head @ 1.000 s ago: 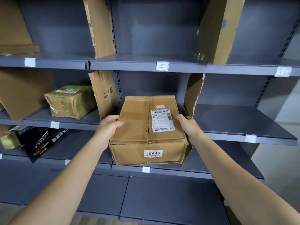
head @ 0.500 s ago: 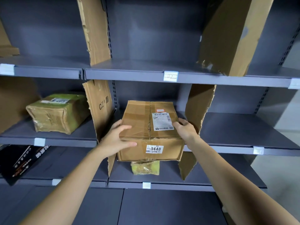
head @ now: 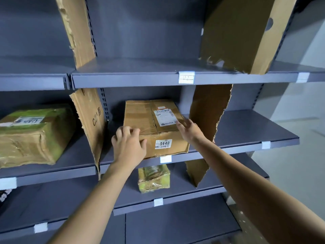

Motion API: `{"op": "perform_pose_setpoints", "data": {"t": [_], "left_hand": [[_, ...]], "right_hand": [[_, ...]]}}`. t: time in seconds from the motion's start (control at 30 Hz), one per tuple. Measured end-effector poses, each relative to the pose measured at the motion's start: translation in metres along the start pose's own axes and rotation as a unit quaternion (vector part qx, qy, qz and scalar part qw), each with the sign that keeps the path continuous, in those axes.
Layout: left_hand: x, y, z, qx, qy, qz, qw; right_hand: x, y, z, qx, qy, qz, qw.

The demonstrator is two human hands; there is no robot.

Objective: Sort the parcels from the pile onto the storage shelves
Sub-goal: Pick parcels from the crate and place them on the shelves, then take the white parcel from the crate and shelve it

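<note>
A brown cardboard parcel (head: 140, 118) with a white shipping label and a "0448" sticker sits on the middle grey shelf (head: 246, 127), between two torn cardboard dividers. My left hand (head: 129, 147) grips its front-left corner, fingers curled over the top edge and thumb on the front face. My right hand (head: 189, 130) rests on the top right of the parcel with its fingers stretched out beside the label.
A large green-wrapped parcel (head: 33, 136) lies in the bay to the left, beyond the left divider (head: 89, 120). A small yellow-green parcel (head: 153, 178) sits on the shelf below. The right divider (head: 207, 111) stands close to the brown parcel.
The brown parcel has gone from held in front of the shelf to sitting further in on the middle shelf. My right hand has straightened its fingers on top; the view moved closer.
</note>
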State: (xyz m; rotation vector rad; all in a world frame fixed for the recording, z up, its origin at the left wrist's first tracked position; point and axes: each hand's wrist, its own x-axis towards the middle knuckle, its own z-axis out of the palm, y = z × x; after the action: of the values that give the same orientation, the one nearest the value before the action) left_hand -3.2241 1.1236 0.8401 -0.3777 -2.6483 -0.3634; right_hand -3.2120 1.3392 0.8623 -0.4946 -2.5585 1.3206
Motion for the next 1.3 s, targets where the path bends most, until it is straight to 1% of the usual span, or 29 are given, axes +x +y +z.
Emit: {"op": "perform_pose_setpoints", "data": {"t": [0.1, 0.2, 0.33, 0.43, 0.5, 0.57, 0.63, 0.73, 0.8, 0.87, 0.97, 1.03, 1.17, 1.3], "left_hand": [[0.003, 0.005, 0.009, 0.007, 0.014, 0.026, 1.000], [0.000, 0.017, 0.016, -0.011, 0.037, 0.067, 0.997], [-0.022, 0.054, 0.010, -0.058, 0.074, 0.130, 0.987], [-0.039, 0.085, 0.007, -0.109, 0.057, 0.172, 0.977], [-0.053, 0.111, 0.005, -0.142, 0.024, 0.192, 0.971], [-0.072, 0.145, 0.004, -0.169, -0.025, 0.207, 0.963], [-0.096, 0.185, 0.004, -0.194, -0.073, 0.223, 0.952], [-0.144, 0.254, 0.003, -0.229, -0.119, 0.245, 0.935], [-0.184, 0.305, 0.000, -0.268, -0.159, 0.263, 0.913], [-0.227, 0.358, -0.005, -0.317, -0.209, 0.273, 0.884], [-0.285, 0.427, -0.006, -0.350, -0.283, 0.273, 0.850], [-0.321, 0.468, -0.006, -0.375, -0.326, 0.267, 0.826], [-0.376, 0.529, -0.004, -0.375, -0.382, 0.285, 0.795], [-0.417, 0.589, 0.012, -0.358, -0.417, 0.333, 0.766]], "right_hand": [[-0.008, 0.004, 0.004, 0.002, 0.034, 0.012, 0.999], [-0.022, 0.006, 0.003, -0.014, 0.052, 0.025, 0.998], [-0.049, 0.013, -0.006, -0.024, 0.065, 0.035, 0.997], [-0.076, 0.024, -0.025, -0.015, 0.066, 0.042, 0.997], [-0.097, 0.035, -0.044, -0.008, 0.079, 0.046, 0.996], [-0.123, 0.048, -0.070, 0.005, 0.095, 0.051, 0.994], [-0.152, 0.068, -0.101, 0.019, 0.116, 0.061, 0.991], [-0.205, 0.110, -0.155, 0.026, 0.157, 0.085, 0.984], [-0.245, 0.146, -0.195, 0.033, 0.188, 0.109, 0.976], [-0.288, 0.183, -0.233, 0.039, 0.209, 0.141, 0.967], [-0.347, 0.237, -0.283, 0.044, 0.234, 0.184, 0.954], [-0.388, 0.271, -0.312, 0.060, 0.260, 0.221, 0.938], [-0.453, 0.325, -0.358, 0.084, 0.306, 0.279, 0.907], [-0.498, 0.377, -0.394, 0.108, 0.342, 0.320, 0.877]]}}
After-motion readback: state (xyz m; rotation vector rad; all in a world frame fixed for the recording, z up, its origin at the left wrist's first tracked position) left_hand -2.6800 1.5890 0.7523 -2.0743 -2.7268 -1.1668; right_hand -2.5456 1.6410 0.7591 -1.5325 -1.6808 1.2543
